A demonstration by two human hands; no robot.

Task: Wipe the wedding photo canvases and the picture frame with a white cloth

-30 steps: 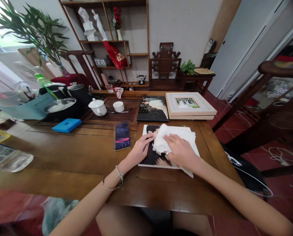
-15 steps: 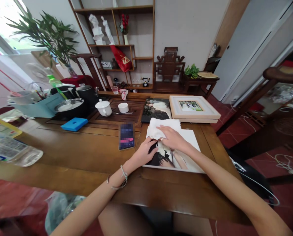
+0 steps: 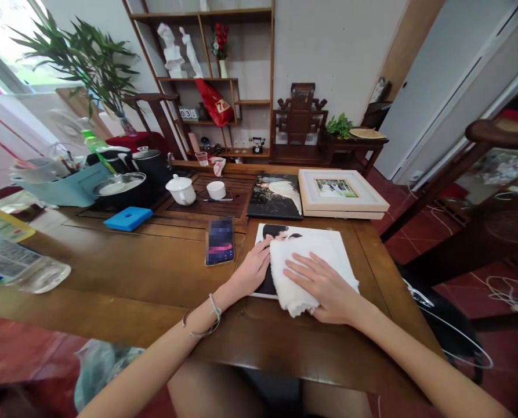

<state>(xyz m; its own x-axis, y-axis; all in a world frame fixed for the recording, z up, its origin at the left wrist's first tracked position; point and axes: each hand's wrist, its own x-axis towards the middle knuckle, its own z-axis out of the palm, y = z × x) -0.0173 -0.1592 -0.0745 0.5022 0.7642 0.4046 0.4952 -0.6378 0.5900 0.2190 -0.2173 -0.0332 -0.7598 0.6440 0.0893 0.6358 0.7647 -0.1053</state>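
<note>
A photo print on a white panel (image 3: 265, 230) lies flat at the near edge of the wooden table, showing people in dark and light clothes. A fluffy white cloth (image 3: 285, 278) covers most of its middle and right part. My right hand (image 3: 322, 284) presses down on the cloth and holds it, fingers slightly spread across the top, a ring on one finger. My left hand (image 3: 253, 270) rests on the panel's left side, fingers extended, their tips at the cloth's left edge. A phone (image 3: 220, 241) with a lit screen lies to the left of that hand.
Behind the panel are a dark photo album (image 3: 263, 200) and stacked light-framed pictures (image 3: 343, 194). Further left are a white lidded teacup (image 3: 181, 190), a small white cup (image 3: 216, 190), a blue block (image 3: 128, 219), a black pot (image 3: 122, 188) and a clear bottle (image 3: 45, 276).
My right hand has slid the white cloth from the panel's top edge down toward me and to the right, uncovering the printed heads. My left hand stays on the left side, shifted slightly.
</note>
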